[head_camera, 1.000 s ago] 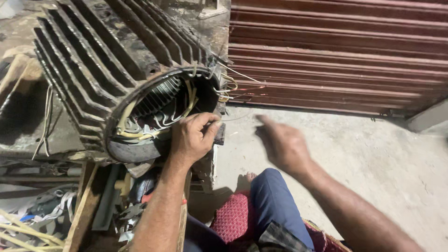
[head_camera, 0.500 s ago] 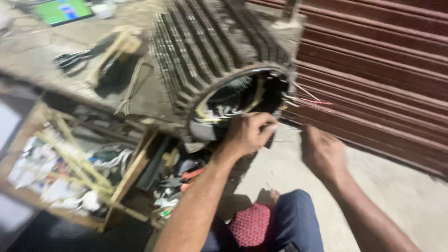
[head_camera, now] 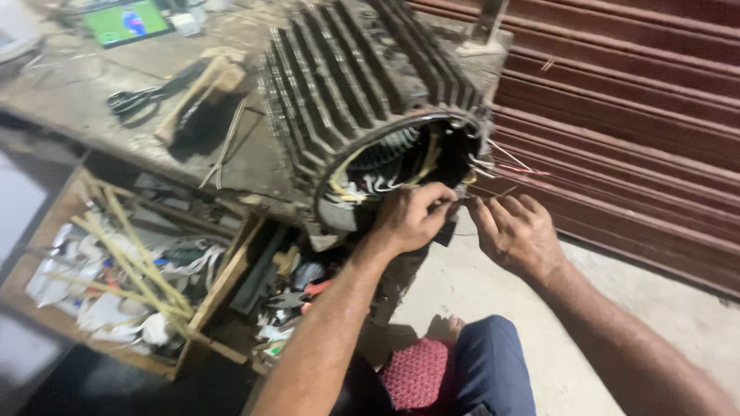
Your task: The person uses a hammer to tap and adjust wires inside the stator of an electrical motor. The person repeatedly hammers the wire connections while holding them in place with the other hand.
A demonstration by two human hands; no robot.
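Cluttered workbench (head_camera: pixel 92 100), shutter behind; finned motor housing (head_camera: pixel 362 92) sits centre frame. Left hand (head_camera: pixel 412 219) pinches lead wires (head_camera: pixel 493 166) at its open mouth, right hand (head_camera: pixel 516 231) fingers pressed on them. Looks mid-sorting; separating strands needs care.

Both arms are bare all the way up, with no sleeves, and some dark hair shows on them. The left hand (head_camera: pixel 412 217) and the right hand (head_camera: pixel 518 231) wear no gloves, rings or watch. One leg is in blue trousers (head_camera: pixel 493 366).
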